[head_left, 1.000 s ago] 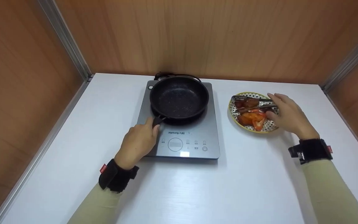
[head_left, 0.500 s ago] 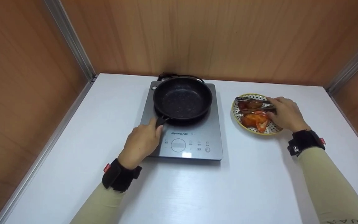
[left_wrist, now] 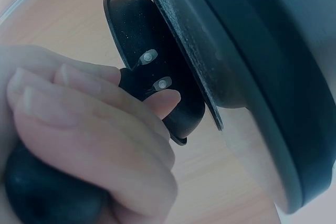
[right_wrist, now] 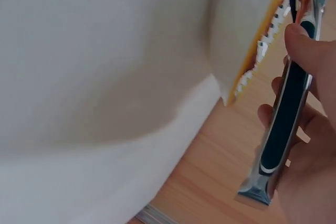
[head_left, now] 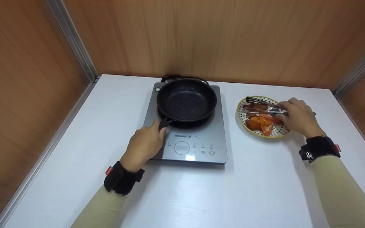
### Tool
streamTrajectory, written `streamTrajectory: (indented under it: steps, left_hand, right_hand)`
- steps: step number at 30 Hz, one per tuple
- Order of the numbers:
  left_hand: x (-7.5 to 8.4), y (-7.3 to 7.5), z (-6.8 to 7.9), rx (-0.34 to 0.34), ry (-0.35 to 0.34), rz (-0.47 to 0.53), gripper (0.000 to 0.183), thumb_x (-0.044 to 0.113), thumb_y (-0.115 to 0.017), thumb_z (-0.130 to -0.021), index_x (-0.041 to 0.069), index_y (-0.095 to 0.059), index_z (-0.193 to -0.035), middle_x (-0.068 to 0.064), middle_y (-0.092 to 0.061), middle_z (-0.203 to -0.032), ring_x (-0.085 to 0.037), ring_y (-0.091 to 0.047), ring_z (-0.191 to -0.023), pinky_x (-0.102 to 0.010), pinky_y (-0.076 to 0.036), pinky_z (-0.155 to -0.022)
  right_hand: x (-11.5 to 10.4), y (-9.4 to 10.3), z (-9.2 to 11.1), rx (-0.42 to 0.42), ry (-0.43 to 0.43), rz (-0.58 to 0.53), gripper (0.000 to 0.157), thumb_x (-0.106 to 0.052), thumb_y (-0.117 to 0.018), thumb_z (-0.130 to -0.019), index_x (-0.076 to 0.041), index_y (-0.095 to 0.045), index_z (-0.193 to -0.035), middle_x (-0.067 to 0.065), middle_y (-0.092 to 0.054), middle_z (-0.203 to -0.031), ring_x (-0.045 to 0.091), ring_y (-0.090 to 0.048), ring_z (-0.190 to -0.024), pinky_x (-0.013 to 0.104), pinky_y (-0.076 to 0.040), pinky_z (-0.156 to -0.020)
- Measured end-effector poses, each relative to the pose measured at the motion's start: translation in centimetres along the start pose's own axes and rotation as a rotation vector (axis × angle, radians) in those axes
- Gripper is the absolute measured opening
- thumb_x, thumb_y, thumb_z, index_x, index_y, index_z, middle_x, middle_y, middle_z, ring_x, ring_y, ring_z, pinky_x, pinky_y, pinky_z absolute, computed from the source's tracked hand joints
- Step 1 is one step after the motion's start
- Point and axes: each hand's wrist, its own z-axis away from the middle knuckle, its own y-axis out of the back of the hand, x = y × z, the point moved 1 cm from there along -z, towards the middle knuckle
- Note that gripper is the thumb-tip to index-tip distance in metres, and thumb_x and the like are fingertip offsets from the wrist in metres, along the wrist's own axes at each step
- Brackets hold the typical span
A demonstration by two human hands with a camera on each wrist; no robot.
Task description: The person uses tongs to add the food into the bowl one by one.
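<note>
My left hand (head_left: 144,142) grips the black handle of a dark frying pan (head_left: 187,101), fingers wrapped round it in the left wrist view. The pan sits level on a grey induction cooker (head_left: 201,136) with nothing in it. On the right, my right hand (head_left: 301,117) holds metal tongs (right_wrist: 286,119) with dark grip inlays, the thumb lying along one arm. Their slotted ends reach over a dotted, yellow-rimmed plate (head_left: 279,130), among glossy brown and orange-red pieces of food (head_left: 258,122). Whether the tongs pinch a piece, I cannot tell.
A white table (head_left: 188,196) carries everything, with wood-grain panels (head_left: 201,38) behind and at both sides. A black cord (head_left: 169,77) lies behind the cooker. Black straps (head_left: 124,179) circle both wrists.
My right hand first shifted its hold on the tongs over the plate, then drew back right, turning the tongs so their upper arm slants. The left hand stays on the pan handle.
</note>
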Motion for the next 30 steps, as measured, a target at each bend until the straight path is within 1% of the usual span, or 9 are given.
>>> streamTrajectory:
  steps: [4, 6, 8, 12, 16, 19, 20, 26, 30]
  left_hand:
    - [-0.1, 0.0, 0.0, -0.002, 0.0, 0.0, 0.04, 0.032, -0.051, -0.113, -0.002, -0.059, -0.133, -0.032, -0.073, -0.101, -0.048, -0.074, -0.092, -0.058, -0.056, -0.068]
    - [-0.1, 0.1, 0.0, -0.001, -0.001, -0.001, 0.04, 0.032, -0.051, -0.113, -0.001, -0.059, -0.133, -0.032, -0.073, -0.102, -0.049, -0.073, -0.094, -0.058, -0.056, -0.07]
    - [-0.1, 0.1, 0.0, 0.0, 0.001, 0.003, 0.038, 0.032, -0.051, -0.113, -0.001, -0.059, -0.131, -0.032, -0.073, -0.102, -0.049, -0.073, -0.094, -0.059, -0.056, -0.07]
    - [-0.2, 0.1, 0.1, 0.004, 0.001, 0.016, 0.037, 0.032, -0.052, -0.113, 0.0, -0.059, -0.13, -0.031, -0.073, -0.101, -0.048, -0.073, -0.094, -0.058, -0.056, -0.071]
    - [-0.2, 0.1, 0.0, 0.007, -0.004, 0.01, 0.036, 0.032, -0.052, -0.113, 0.0, -0.059, -0.129, -0.031, -0.073, -0.101, -0.048, -0.073, -0.093, -0.058, -0.055, -0.071]
    - [-0.3, 0.1, 0.0, 0.007, -0.002, 0.002, 0.036, 0.032, -0.052, -0.113, 0.0, -0.059, -0.128, -0.031, -0.073, -0.1, -0.048, -0.073, -0.094, -0.058, -0.055, -0.071]
    - [-0.2, 0.1, 0.0, 0.006, -0.001, 0.002, 0.036, 0.032, -0.052, -0.113, 0.0, -0.059, -0.128, -0.031, -0.073, -0.1, -0.048, -0.073, -0.094, -0.058, -0.056, -0.071]
    - [-0.2, 0.1, 0.0, 0.011, -0.011, 0.011, 0.035, 0.031, -0.053, -0.113, 0.0, -0.06, -0.128, -0.029, -0.073, -0.097, -0.046, -0.074, -0.09, -0.056, -0.056, -0.067]
    - [-0.1, 0.1, 0.0, 0.017, -0.02, 0.016, 0.036, 0.03, -0.053, -0.113, -0.001, -0.06, -0.129, -0.029, -0.073, -0.097, -0.046, -0.074, -0.088, -0.056, -0.056, -0.066]
  right_hand:
    - [-0.2, 1.4, 0.9, -0.037, -0.032, -0.05, 0.051, -0.026, -0.07, -0.103, 0.005, -0.056, -0.14, 0.031, -0.058, -0.129, 0.051, -0.051, -0.12, 0.072, -0.038, -0.101]
    - [-0.3, 2.0, 1.5, -0.06, -0.053, -0.079, 0.053, -0.03, -0.066, -0.105, 0.005, -0.052, -0.142, 0.032, -0.059, -0.13, 0.051, -0.053, -0.12, 0.074, -0.039, -0.099]
    - [-0.6, 2.6, 2.1, -0.071, -0.068, -0.099, 0.055, -0.035, -0.063, -0.107, 0.005, -0.05, -0.142, 0.032, -0.06, -0.129, 0.05, -0.057, -0.116, 0.073, -0.042, -0.093]
    - [-1.1, 3.2, 3.6, -0.065, -0.09, -0.093, 0.06, -0.045, -0.061, -0.106, 0.004, -0.05, -0.142, 0.031, -0.063, -0.122, 0.046, -0.059, -0.106, 0.066, -0.045, -0.082]
    - [-1.9, 3.7, 5.0, -0.082, -0.122, -0.082, 0.069, -0.054, -0.058, -0.105, 0.0, -0.052, -0.147, 0.032, -0.063, -0.128, 0.049, -0.059, -0.112, 0.068, -0.046, -0.084]
    - [-2.6, 4.0, 5.9, -0.088, -0.121, -0.072, 0.073, -0.06, -0.057, -0.104, -0.003, -0.054, -0.15, 0.032, -0.064, -0.133, 0.051, -0.059, -0.118, 0.071, -0.046, -0.087]
    - [-2.7, 4.2, 6.1, -0.087, -0.123, -0.07, 0.073, -0.062, -0.057, -0.104, -0.004, -0.055, -0.149, 0.03, -0.065, -0.133, 0.05, -0.06, -0.118, 0.071, -0.046, -0.087]
    - [-3.1, 4.7, 7.5, -0.067, -0.104, -0.071, 0.07, -0.06, -0.062, -0.103, -0.005, -0.061, -0.146, 0.026, -0.07, -0.127, 0.045, -0.063, -0.112, 0.066, -0.048, -0.082]
    - [-2.8, 4.5, 7.8, -0.078, -0.076, -0.076, 0.066, -0.054, -0.066, -0.103, -0.003, -0.063, -0.145, 0.028, -0.07, -0.129, 0.048, -0.064, -0.117, 0.068, -0.047, -0.087]
